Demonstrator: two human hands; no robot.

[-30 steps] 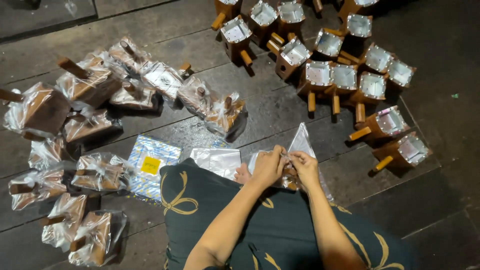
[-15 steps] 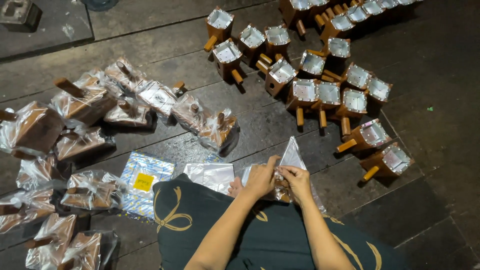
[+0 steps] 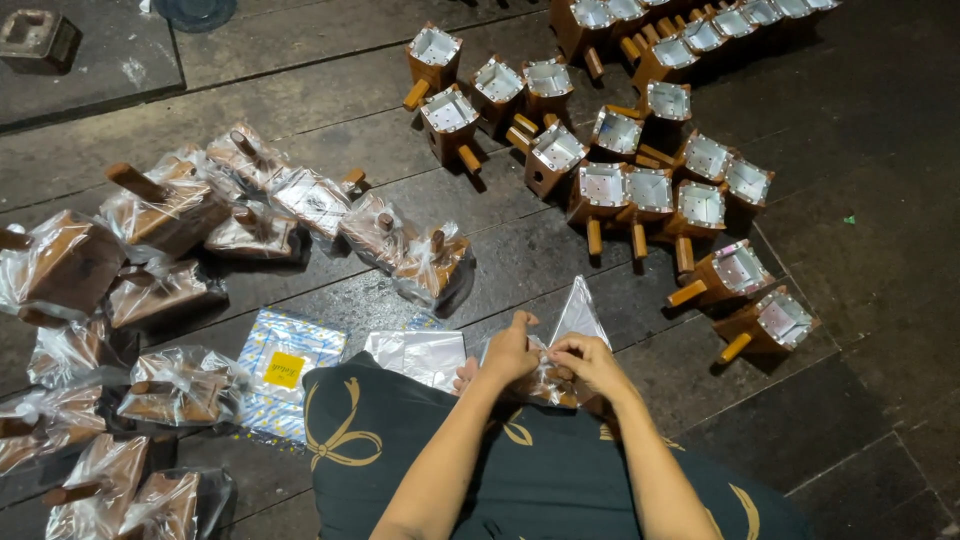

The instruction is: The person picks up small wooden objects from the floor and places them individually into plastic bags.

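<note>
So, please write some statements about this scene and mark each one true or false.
1. Both hands hold a clear plastic bag with a wooden piece inside. True: left hand and right hand meet on it.
2. The unwrapped wooden boxes lie left of the hands. False: they lie above and to the right.
3. The bagged wooden pieces are piled at the left. True.
4. The flat packet with a yellow label rests on the lap. False: it lies on the plank floor, beside the dark cloth.
</note>
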